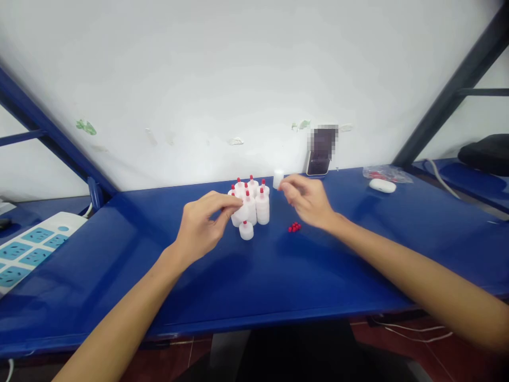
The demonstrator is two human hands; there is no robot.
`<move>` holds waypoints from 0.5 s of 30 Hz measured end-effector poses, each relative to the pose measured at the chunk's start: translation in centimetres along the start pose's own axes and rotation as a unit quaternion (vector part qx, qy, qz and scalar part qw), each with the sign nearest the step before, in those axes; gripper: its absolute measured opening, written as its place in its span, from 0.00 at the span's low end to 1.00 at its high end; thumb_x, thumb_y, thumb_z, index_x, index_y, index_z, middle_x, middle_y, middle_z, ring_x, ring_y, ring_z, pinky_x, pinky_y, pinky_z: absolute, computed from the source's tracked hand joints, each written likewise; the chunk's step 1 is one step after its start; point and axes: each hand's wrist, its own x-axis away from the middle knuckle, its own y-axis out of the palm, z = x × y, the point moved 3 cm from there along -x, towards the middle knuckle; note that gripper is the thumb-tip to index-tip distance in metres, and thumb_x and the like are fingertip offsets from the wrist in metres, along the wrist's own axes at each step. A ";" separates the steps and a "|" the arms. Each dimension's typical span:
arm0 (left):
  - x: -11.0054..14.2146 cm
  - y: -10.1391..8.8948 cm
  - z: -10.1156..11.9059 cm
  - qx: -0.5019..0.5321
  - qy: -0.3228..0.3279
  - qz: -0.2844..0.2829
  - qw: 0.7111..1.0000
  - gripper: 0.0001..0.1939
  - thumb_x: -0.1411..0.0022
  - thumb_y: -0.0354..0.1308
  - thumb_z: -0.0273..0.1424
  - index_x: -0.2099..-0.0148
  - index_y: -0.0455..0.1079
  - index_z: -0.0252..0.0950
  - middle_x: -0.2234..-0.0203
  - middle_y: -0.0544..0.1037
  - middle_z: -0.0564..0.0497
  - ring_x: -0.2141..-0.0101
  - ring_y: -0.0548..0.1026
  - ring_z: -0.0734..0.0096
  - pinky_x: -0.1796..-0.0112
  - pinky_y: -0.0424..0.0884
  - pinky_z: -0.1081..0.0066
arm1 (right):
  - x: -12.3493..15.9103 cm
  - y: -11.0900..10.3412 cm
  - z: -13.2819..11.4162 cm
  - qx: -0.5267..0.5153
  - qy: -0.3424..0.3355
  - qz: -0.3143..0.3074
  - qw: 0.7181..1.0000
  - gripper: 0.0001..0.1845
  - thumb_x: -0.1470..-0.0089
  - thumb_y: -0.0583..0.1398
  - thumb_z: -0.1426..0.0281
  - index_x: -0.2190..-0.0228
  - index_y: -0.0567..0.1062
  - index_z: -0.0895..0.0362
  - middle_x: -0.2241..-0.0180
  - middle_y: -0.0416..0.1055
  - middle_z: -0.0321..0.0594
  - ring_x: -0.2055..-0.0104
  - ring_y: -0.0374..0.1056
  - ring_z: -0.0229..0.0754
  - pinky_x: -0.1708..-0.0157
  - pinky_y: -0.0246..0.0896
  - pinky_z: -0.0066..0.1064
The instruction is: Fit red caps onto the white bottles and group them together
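Note:
A cluster of small white bottles [262, 209] with red tips stands on the blue table. My left hand [204, 223] reaches in from the left, thumb and forefinger brought together beside the front bottles; whatever is between them is too small to make out. Just below those fingertips is a short white piece [246, 232] with a red tip. To the right, my right hand [308, 199] hovers with its fingers curled together, and their contents are hidden. A white cylinder [278, 179] shows right beside these fingertips. Several small red caps [295, 227] lie in a pile below my right hand.
A phone [319, 154] leans against the wall behind my right hand. Farther right lie a white earbud case [382, 185] and a clear plastic bag [387, 173] with red pieces inside. A power strip [35, 249] is at the left. Blue metal posts frame both sides.

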 end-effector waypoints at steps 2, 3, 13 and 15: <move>0.2 0.4 0.1 -0.026 0.036 -0.029 0.999 0.07 0.34 0.57 0.23 0.58 0.75 0.36 0.66 0.82 0.51 0.66 0.77 0.73 0.64 0.74 0.72 | -1.2 -1.1 1.0 0.021 0.011 0.079 0.997 0.16 0.46 0.64 0.57 0.73 0.72 0.57 0.80 0.65 0.32 0.77 0.60 0.35 0.72 0.55 0.30; 0.3 0.8 0.2 -0.033 0.050 -0.041 0.997 0.07 0.34 0.56 0.22 0.58 0.75 0.36 0.66 0.82 0.51 0.66 0.77 0.73 0.64 0.74 0.72 | -1.8 -1.4 1.5 0.035 0.013 0.105 0.994 0.16 0.50 0.68 0.58 0.74 0.72 0.57 0.81 0.65 0.31 0.77 0.60 0.35 0.72 0.56 0.30; 1.6 2.8 -0.3 -0.084 0.113 -0.120 0.983 0.12 0.34 0.51 0.18 0.54 0.70 0.36 0.64 0.80 0.50 0.65 0.74 0.71 0.61 0.72 0.71 | -7.1 0.3 8.4 -0.023 0.098 0.171 0.980 0.10 0.49 0.50 0.75 0.67 0.69 0.54 0.78 0.63 0.33 0.72 0.64 0.40 0.68 0.59 0.32; 1.8 2.8 -0.4 -0.093 0.116 -0.127 0.981 0.14 0.35 0.51 0.17 0.51 0.70 0.36 0.60 0.80 0.48 0.61 0.75 0.69 0.59 0.73 0.69 | -8.3 1.0 9.0 -0.029 0.090 0.160 0.983 0.11 0.49 0.49 0.76 0.66 0.68 0.54 0.77 0.63 0.33 0.70 0.65 0.40 0.65 0.59 0.33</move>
